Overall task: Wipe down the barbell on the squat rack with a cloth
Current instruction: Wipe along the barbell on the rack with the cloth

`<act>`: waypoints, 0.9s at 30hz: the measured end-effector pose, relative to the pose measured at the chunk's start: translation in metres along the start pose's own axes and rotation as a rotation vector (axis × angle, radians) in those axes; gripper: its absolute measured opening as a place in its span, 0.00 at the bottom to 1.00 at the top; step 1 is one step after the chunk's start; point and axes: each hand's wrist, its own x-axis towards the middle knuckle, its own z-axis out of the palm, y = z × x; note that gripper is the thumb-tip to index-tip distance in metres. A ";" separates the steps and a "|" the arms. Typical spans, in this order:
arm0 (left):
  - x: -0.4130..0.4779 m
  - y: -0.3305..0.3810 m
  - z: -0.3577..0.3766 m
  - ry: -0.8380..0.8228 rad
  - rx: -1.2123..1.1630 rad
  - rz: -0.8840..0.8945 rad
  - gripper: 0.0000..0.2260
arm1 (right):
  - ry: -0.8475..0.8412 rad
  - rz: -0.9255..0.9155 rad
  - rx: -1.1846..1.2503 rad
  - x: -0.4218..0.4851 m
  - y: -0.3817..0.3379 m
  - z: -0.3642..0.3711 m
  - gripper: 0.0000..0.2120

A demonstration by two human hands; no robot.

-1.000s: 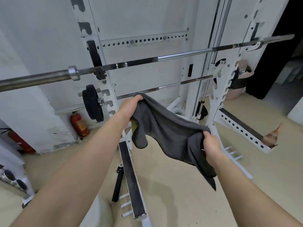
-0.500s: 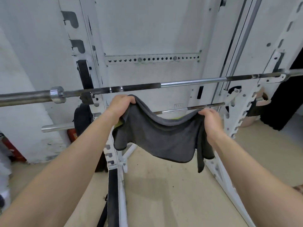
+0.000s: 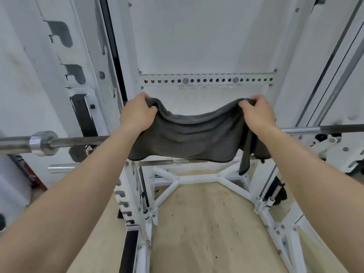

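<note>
Grey cloth (image 3: 189,138): stretched between both grips, hiding the middle of the barbell (image 3: 78,141); I note it is higher than half a second ago.
Left grip (image 3: 136,113): clenched on the cloth's top left corner.
Right grip (image 3: 258,113): clenched on the top right corner.
Barbell: racked on squat rack (image 3: 197,178), now below both grips.

Two hands are showing, left hand (image 3: 137,114) and right hand (image 3: 259,113), with one cloth (image 3: 189,138), one barbell (image 3: 78,141), one lower bar (image 3: 157,163), one rack (image 3: 197,177).

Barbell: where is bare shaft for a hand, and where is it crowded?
Bare barbell between the collar and the wrist of the left hand, and again beyond the wrist of the right hand. Crowded between: the cloth both hold hides the shaft.
</note>
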 end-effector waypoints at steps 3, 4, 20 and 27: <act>0.009 -0.002 0.038 -0.053 0.195 0.018 0.10 | -0.091 -0.058 -0.130 0.028 0.017 0.028 0.19; 0.008 -0.003 0.048 -0.071 0.236 0.027 0.10 | -0.115 -0.059 -0.166 0.032 0.023 0.036 0.20; -0.040 0.009 0.110 0.074 0.671 0.489 0.24 | 0.008 -0.852 -0.710 0.007 0.089 0.069 0.20; -0.041 -0.026 0.093 0.124 0.686 0.545 0.24 | 0.144 -0.991 -0.641 -0.022 0.054 0.135 0.24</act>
